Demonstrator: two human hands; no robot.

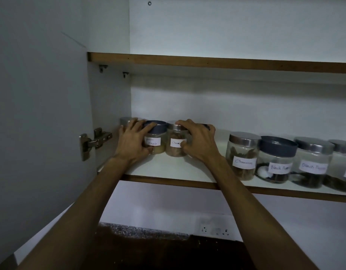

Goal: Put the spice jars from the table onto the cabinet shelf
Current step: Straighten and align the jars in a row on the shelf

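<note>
Here each hand grips a jar of, seemingly, brown spice.

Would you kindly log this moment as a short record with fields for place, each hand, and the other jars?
place: cabinet shelf, door open
left hand: grips the Garam Masala jar, dark lid
right hand: grips a Cinnamon jar, steel lid
other jars: a second Cinnamon jar and two Black Pepper jars stand upright to the right
hidden: part of another jar behind each hand

Left hand, right hand curled, arms outstretched.
</note>
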